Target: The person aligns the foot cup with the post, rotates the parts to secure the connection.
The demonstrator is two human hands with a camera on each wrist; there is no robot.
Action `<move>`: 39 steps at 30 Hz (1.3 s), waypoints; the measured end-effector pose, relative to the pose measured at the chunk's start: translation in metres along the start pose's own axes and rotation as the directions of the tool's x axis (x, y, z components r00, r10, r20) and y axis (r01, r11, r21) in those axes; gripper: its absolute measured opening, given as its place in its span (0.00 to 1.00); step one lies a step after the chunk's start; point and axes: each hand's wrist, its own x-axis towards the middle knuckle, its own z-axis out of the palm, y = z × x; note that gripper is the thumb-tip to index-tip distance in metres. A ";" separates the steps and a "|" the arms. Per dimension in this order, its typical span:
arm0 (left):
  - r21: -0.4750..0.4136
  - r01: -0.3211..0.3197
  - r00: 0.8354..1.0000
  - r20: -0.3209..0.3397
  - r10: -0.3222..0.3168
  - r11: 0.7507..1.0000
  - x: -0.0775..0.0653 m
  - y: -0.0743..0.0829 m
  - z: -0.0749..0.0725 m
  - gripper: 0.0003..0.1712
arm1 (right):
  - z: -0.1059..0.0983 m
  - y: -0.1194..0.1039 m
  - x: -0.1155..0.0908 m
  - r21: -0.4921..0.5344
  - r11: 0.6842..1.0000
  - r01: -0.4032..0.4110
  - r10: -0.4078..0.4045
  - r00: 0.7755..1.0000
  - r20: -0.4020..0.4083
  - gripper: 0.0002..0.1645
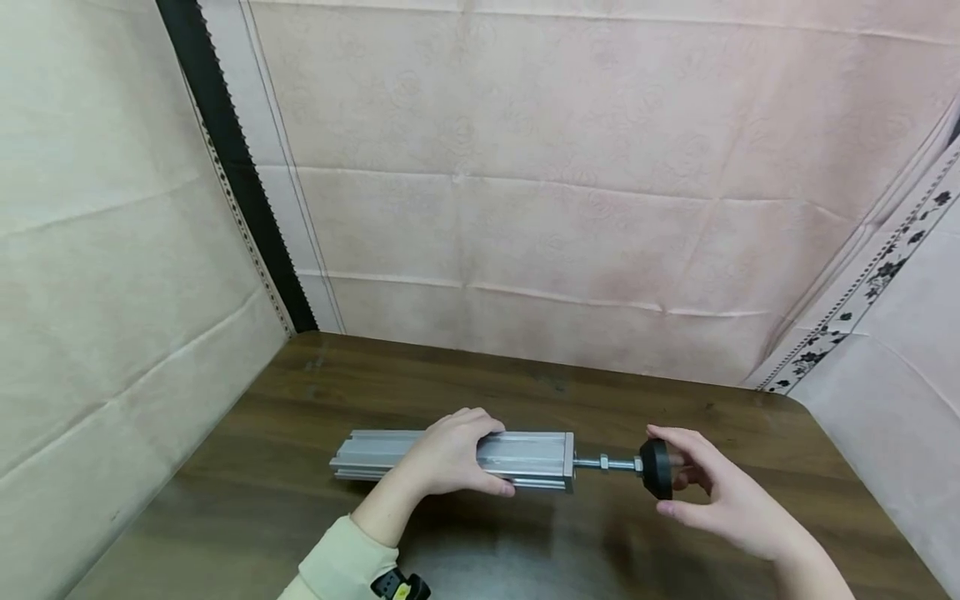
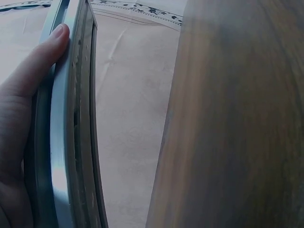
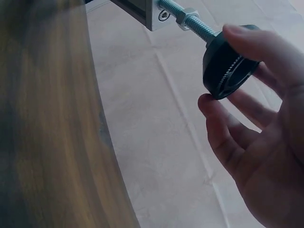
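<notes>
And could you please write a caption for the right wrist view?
The right hand holds the black foot on a threaded rod extending from a metal bar.

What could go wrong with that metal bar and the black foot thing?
Only the left hand grips the aluminium profile, so the bar might slip or twist. The right hand pinches the black foot by its rim, so the fingertips could slide off. The hex nut on the threaded rod sits apart from the end plate, so the rod may not be locked tight and could wobble.
</notes>
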 end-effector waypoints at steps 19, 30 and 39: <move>-0.008 0.011 1.000 0.029 -0.011 1.000 0.000 0.000 0.001 0.42 | -0.001 0.002 0.000 -0.019 1.000 -0.023 0.022 0.999 -0.041 0.40; -0.003 0.013 1.000 0.028 -0.013 1.000 -0.002 0.000 -0.001 0.43 | 0.003 0.001 0.000 -0.007 0.997 -0.075 0.074 0.996 -0.039 0.39; -0.008 0.012 1.000 0.019 -0.012 1.000 -0.003 0.000 -0.001 0.42 | 0.001 0.003 0.001 0.033 0.999 0.006 -0.005 1.000 -0.018 0.46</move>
